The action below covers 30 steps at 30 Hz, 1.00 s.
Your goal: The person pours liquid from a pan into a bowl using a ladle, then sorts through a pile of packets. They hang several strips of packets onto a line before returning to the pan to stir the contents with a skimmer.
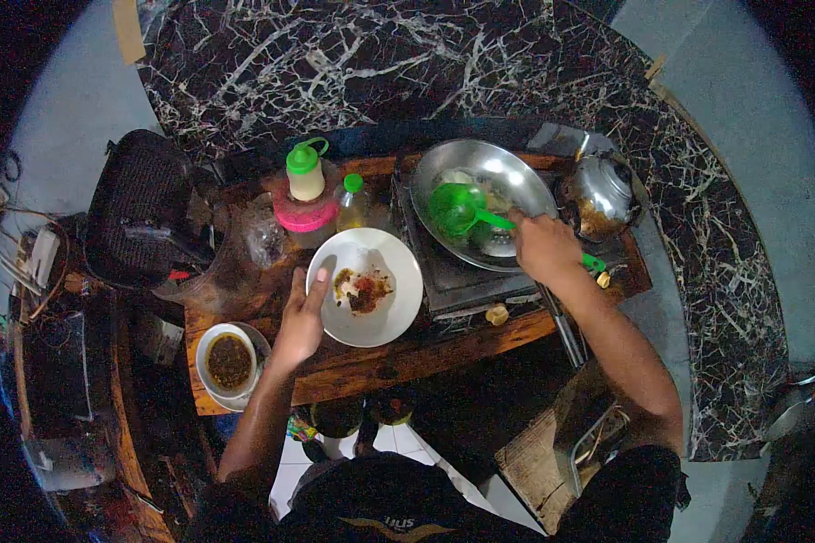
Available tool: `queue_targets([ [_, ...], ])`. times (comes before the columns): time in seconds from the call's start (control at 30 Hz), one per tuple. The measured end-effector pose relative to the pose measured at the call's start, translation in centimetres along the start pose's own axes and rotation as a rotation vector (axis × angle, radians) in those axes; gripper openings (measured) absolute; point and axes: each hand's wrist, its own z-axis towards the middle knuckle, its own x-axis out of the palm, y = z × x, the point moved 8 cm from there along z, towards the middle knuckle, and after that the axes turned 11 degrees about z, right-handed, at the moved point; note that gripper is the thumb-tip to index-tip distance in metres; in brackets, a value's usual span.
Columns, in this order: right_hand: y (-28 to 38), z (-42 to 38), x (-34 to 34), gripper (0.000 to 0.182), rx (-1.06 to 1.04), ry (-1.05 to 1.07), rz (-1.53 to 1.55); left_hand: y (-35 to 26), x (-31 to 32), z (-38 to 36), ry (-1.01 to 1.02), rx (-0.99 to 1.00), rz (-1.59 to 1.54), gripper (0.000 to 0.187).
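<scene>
My left hand [301, 319] grips the left rim of a white bowl [398, 321], thumb over the edge. Brown and reddish seasoning [366, 291] lies in the bottom of this bowl, with a paler patch beside it. My right hand [549, 253] is closed around the handle of a green strainer [455, 214], whose handle end sticks out past my fist. The strainer's round head is down inside a wide metal pan [521, 179]. Pale pieces and some liquid show in the pan, too blurred to name. The pan sits on a stove [457, 294], to the right of the bowl.
A metal kettle [605, 192] stands right of the pan. Behind the bowl are a green-capped squeeze bottle [305, 172], a small oil bottle [350, 204] and a pink-lidded container [301, 214]. A bowl of dark sauce [229, 362] sits front left. A black grill pan [140, 195] is far left.
</scene>
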Motion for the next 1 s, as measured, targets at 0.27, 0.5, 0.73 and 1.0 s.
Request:
queue_targets([
  [0.27,-4.0,-0.3,-3.6,0.023,0.019,-0.237,0.206,-0.4,1.3,1.7,0.021,0.043,-0.125,0.092],
  [0.5,-3.6,-2.9,-8.9,0.016,-0.078,-0.328,0.377,-1.2,4.0,4.1,0.075,-0.002,-0.269,0.091],
  [0.73,0.8,-7.3,-11.8,0.013,-0.148,-0.373,0.372,-4.5,4.7,3.0,0.216,0.034,-0.441,0.078],
  [1.0,4.5,-10.3,-9.5,0.020,-0.250,-0.451,0.078,-4.3,5.3,3.5,0.299,-0.044,-0.451,0.080],
])
